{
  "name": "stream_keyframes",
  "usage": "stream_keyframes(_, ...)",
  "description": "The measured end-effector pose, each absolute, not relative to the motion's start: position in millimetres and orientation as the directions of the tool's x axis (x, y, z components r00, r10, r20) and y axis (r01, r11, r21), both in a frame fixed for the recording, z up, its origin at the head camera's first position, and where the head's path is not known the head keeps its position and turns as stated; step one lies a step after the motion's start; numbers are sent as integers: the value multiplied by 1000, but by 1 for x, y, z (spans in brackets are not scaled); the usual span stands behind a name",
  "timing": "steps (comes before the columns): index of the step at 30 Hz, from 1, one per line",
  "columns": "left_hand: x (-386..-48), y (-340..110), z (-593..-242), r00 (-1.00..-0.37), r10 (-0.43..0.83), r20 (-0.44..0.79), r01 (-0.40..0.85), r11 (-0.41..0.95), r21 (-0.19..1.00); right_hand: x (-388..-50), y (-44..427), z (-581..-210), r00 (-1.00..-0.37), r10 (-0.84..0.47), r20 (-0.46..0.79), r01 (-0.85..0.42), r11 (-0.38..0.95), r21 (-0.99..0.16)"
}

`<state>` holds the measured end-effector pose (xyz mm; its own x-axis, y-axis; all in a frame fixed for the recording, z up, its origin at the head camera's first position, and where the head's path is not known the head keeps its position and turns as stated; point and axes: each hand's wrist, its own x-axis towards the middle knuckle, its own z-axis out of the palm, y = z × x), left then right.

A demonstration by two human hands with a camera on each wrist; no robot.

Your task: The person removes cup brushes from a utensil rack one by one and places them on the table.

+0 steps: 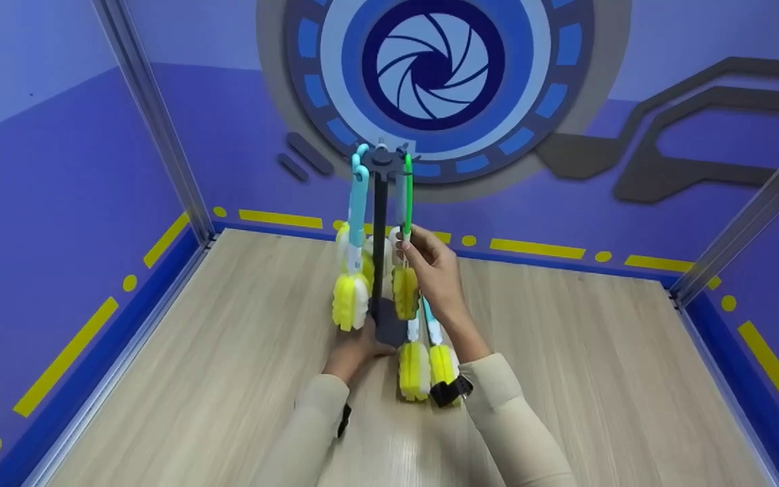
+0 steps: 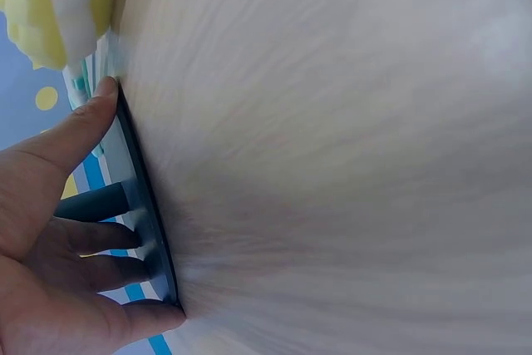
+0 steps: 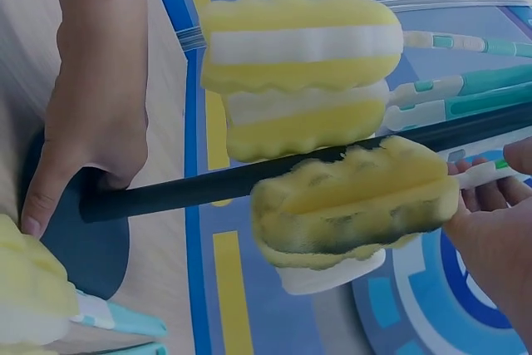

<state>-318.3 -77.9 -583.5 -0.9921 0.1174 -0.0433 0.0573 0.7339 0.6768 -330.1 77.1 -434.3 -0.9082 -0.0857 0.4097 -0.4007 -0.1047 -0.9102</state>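
Pinches in right hand (image 1: 438, 270) a green-handled, dark-stained yellow sponge brush (image 1: 405, 297) beside an upright black stand (image 1: 380, 243), spreads left hand (image 1: 356, 346) across its round base (image 1: 391, 330), wide wood-grain tabletop (image 1: 565, 352) both sides.

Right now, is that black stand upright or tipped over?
Upright. In the head view, the stand's pole rises from its base on the table, with brushes hanging from the top.

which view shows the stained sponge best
The right wrist view: the stained sponge sits large near the middle, its dark patches plain. The head view shows it smaller, with less detail. The left wrist view does not show it.
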Motion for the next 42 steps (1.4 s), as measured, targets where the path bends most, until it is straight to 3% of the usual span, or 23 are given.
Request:
stream_keyframes(13,-320,-75,-583,-986,85,-141,-38,716,697,-329,86,-440,-906,-60,418,-416,-52,-908)
stream_keyframes(32,-323,-74,-583,-995,95,-16,68,807,587,-320,90,-438,-913,-18,408,-406,-66,-911)
stream_keyframes(42,-324,-73,-583,-995,87,-46,43,806,591,-316,89,-435,-914,5,405,-405,-49,-913)
